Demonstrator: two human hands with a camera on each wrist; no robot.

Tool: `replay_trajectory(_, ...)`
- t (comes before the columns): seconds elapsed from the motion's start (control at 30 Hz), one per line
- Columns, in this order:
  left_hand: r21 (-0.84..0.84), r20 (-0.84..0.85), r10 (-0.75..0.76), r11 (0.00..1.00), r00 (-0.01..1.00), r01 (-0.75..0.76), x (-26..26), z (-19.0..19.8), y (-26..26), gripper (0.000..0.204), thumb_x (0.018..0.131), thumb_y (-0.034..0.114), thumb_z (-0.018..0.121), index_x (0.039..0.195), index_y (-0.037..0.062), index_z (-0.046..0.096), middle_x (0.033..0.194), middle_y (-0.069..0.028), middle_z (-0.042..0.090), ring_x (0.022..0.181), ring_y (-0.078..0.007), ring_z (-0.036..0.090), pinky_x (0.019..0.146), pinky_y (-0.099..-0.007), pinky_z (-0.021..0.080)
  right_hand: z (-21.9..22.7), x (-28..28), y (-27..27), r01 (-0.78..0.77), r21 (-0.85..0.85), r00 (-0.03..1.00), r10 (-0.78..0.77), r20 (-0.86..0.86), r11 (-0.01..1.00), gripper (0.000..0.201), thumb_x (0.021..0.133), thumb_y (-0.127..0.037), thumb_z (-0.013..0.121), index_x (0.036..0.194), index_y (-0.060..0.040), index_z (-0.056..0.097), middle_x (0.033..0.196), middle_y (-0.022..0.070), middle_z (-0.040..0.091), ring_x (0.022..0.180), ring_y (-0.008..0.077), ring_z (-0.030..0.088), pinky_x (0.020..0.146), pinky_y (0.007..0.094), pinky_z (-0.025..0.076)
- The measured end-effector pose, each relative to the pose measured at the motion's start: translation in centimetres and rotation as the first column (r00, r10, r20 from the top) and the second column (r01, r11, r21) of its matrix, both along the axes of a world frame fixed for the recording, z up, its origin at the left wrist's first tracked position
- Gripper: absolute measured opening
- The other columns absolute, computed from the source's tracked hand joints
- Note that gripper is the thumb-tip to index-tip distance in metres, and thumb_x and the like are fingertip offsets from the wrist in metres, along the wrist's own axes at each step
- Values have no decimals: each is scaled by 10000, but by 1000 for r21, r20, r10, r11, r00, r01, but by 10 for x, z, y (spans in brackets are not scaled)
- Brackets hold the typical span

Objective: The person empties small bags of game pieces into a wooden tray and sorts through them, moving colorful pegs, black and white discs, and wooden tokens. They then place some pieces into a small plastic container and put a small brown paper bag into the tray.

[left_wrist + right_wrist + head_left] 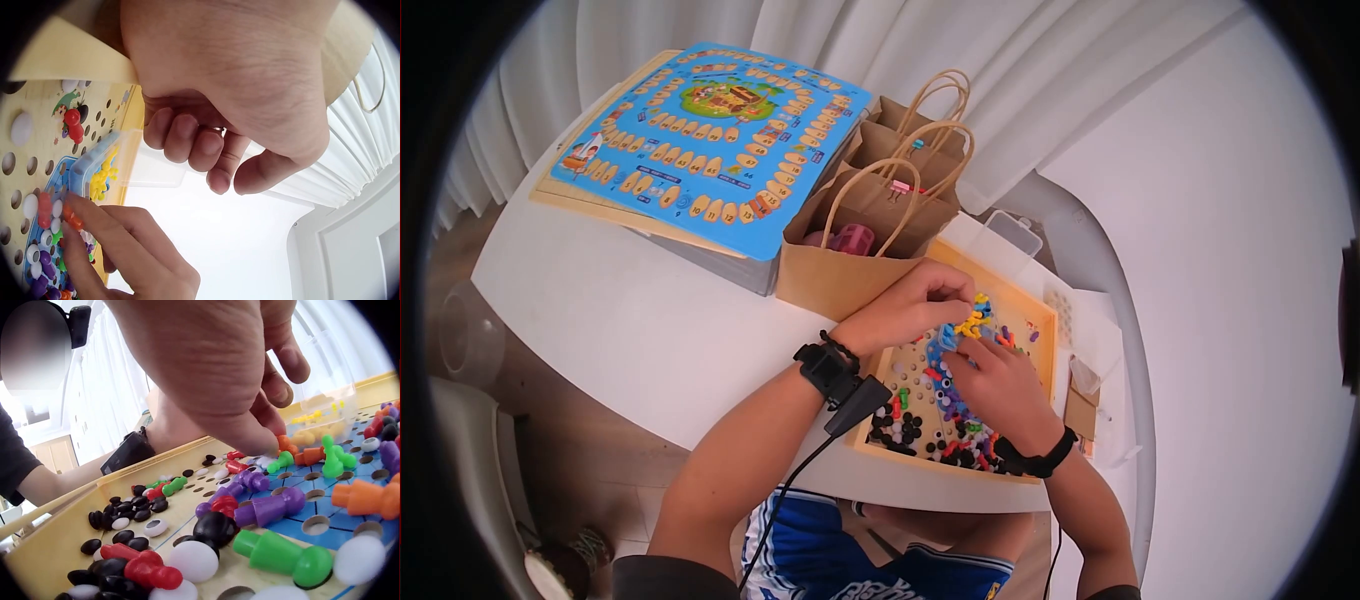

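Observation:
My left hand (925,305) hovers over a small clear container (87,164) of yellow pegs (105,178). In the left wrist view the left hand (219,106) has its last fingers bent in, with forefinger and thumb apart and nothing visible between them. My right hand (1005,390) is low over the wooden game tray (1050,350). Its thumb and forefinger pinch an orange peg (72,215) beside the container. Green pegs (331,459), purple pegs (272,507) and other coloured pieces lie on the blue star pattern; the right hand (206,369) partly covers the tray.
Brown paper bags (840,285) stand behind the tray, left of centre. A blue board game sheet (730,150) lies on a stack at the back left. Black and white discs (128,512) are gathered in the tray's near corner. An open clear box (1012,235) sits behind the tray.

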State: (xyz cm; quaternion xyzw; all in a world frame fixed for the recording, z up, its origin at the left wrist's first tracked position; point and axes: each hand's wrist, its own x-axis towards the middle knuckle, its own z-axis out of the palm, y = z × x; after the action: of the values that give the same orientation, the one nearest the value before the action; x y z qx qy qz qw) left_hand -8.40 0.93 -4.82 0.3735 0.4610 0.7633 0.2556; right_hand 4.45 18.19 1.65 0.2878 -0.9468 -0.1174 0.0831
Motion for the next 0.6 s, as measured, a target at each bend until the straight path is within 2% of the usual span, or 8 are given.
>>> replay_trajectory(0.13, 13, -4, 3, 1000, 1000, -3, 0, -2, 2, 146, 941, 150, 655, 874, 32, 604, 783, 34, 575, 757, -41, 498, 686, -240, 396, -3, 3, 3, 48, -26, 999, -49, -3, 999, 177, 820, -90, 699, 993, -59, 711, 976, 52, 653, 892, 210, 703, 659, 363, 584)
replay_trajectory(0.2, 70, -12, 21, 997, 1000, -20, 1, -4, 5, 165, 953, 151, 666, 855, 38, 597, 728, 58, 531, 665, -17, 440, 569, -233, 339, 0, 6, 0, 70, -31, 998, -70, 6, 997, 164, 835, -93, 695, 994, -60, 712, 973, 55, 659, 888, 211, 708, 658, 366, 585)
replay_trajectory(0.27, 73, -10, 26, 997, 1000, -25, 1, -5, 6, 164, 953, 151, 664, 854, 38, 598, 726, 58, 530, 665, -16, 440, 572, -232, 339, 0, 7, -1, 92, -35, 996, -92, 15, 995, 152, 849, -97, 691, 996, -61, 713, 969, 58, 665, 884, 212, 712, 656, 369, 585)
replay_trajectory(0.33, 77, -6, 30, 997, 1000, -30, 1, -5, 5, 163, 954, 150, 663, 854, 38, 598, 725, 59, 530, 665, -16, 440, 575, -231, 340, -1, 7, 0, 131, -108, 991, -127, 40, 986, 134, 887, -107, 737, 1018, -84, 757, 915, 71, 664, 782, 271, 705, 687, 388, 588)
replay_trajectory(0.4, 3, -2, -10, 1000, 1000, 10, 0, -2, 1, 127, 944, 142, 657, 905, 29, 616, 801, 26, 590, 775, -39, 513, 697, -234, 404, 0, 8, 1, 141, -126, 989, -135, 57, 982, 139, 885, -101, 736, 1021, -78, 756, 910, 78, 661, 782, 278, 702, 689, 392, 587)
replay_trajectory(0.43, 5, -2, -9, 1000, 1000, 9, 0, -3, 2, 127, 944, 142, 657, 905, 29, 616, 801, 26, 590, 775, -39, 513, 697, -234, 404, 0, 9, 2, 152, -146, 987, -142, 73, 978, 145, 883, -95, 734, 1024, -72, 756, 904, 85, 658, 782, 284, 699, 690, 397, 586)
replay_trajectory(0.5, 67, 8, 34, 997, 999, -34, 2, -3, 5, 145, 951, 137, 676, 872, 40, 604, 744, 57, 543, 686, -18, 453, 592, -227, 350, 0, 10, 5, 168, -195, 984, -151, 99, 966, 148, 883, -83, 727, 1027, -67, 756, 904, 90, 658, 782, 292, 697, 693, 401, 584)
replay_trajectory(0.6, 58, 25, 31, 998, 999, -32, 2, -4, 4, 137, 951, 137, 685, 888, 41, 610, 756, 56, 549, 702, -21, 463, 601, -230, 358, 2, 14, 11, 227, -282, 968, -185, 170, 932, 157, 881, -63, 714, 1032, -60, 755, 906, 97, 662, 783, 306, 692, 699, 407, 580)
